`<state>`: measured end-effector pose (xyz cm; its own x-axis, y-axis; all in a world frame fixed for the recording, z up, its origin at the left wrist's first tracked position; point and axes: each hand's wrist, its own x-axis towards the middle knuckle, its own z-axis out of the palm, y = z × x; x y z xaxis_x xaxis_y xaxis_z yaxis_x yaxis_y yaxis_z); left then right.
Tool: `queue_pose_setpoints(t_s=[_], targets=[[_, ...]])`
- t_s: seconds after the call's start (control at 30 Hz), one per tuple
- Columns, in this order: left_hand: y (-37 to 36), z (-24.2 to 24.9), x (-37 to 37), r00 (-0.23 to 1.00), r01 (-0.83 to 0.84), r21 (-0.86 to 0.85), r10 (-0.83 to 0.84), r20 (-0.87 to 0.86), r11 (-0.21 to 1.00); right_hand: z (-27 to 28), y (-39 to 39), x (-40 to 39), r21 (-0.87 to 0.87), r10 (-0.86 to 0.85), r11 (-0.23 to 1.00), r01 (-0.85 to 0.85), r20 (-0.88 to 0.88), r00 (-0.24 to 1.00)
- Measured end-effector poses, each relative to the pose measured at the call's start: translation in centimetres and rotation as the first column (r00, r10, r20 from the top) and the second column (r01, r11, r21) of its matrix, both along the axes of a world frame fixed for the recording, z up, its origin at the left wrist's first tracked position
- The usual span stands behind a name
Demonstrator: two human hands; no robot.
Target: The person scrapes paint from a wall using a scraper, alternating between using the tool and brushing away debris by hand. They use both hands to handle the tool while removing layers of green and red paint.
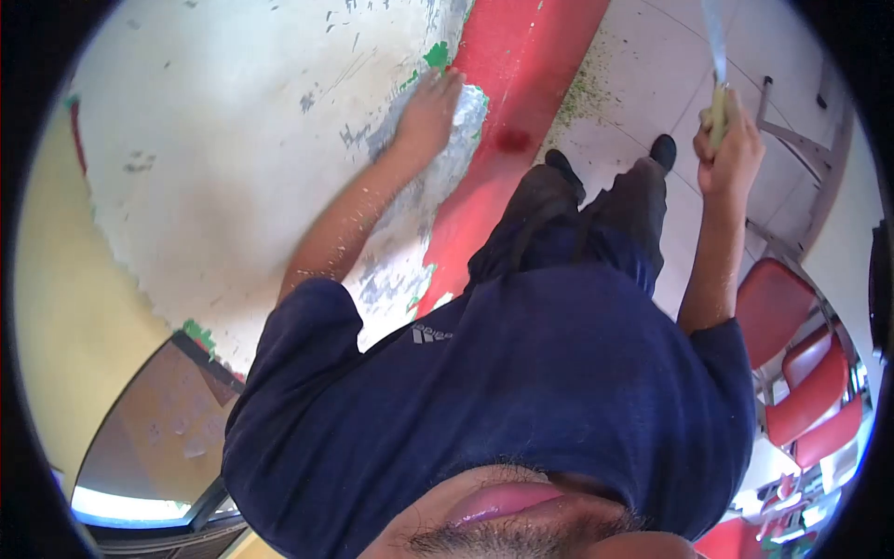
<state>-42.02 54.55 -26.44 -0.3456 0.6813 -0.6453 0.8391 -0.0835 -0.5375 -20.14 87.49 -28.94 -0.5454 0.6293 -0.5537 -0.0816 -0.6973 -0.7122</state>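
Note:
My left hand (428, 116) is against the wall (214, 121), its fingers bent and close together beside a green patch (436, 56) at the border of the white surface and the red band (507, 74). Whatever is between those fingers, if anything, is hidden. Raised at the right, my right hand (731, 154) is wrapped round the pale yellow handle of a metal-bladed tool (714, 42), with the blade pointing away from me. Grey, scraped areas surround my left hand. Light specks dot my left forearm.
Greenish crumbs (587, 93) lie on the tiled floor (624, 130) by the red band, near my dark shoes. Metal legs (792, 135) stand beyond my right hand. Red chairs (810, 410) are at the lower right. A dark-framed window (154, 438) is at the lower left.

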Motion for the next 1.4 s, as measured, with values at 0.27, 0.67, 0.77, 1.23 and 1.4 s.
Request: queue_pose_setpoints(t_s=[0.27,0.67,0.77,1.23,1.4], targets=[[1.7,12.5,1.3,0.876,-0.024,0.505,0.261,-0.405,0.863,9.5,3.7,0.3,0.114,0.002,0.993,0.014,-0.139,0.990],[-2.1,-9.7,5.7,0.479,-0.735,-0.005,0.524,0.704,0.678,13.0,2.1,5.5,0.133,0.120,0.985,-0.106,-0.097,0.988],[-2.0,-8.7,5.5,0.602,-0.761,0.473,0.210,0.770,0.443,13.1,1.5,7.0,0.134,0.094,0.988,-0.081,-0.091,0.991],[-1.9,-12.7,2.7,0.242,-0.709,-0.311,0.634,0.735,0.632,14.0,-0.8,7.0,0.180,0.112,0.979,-0.095,-0.088,0.990],[-1.2,-6.5,4.6,0.952,-0.286,0.636,0.140,0.271,0.717,12.5,-1.7,7.6,0.107,0.102,0.990,-0.096,-0.046,0.994]])
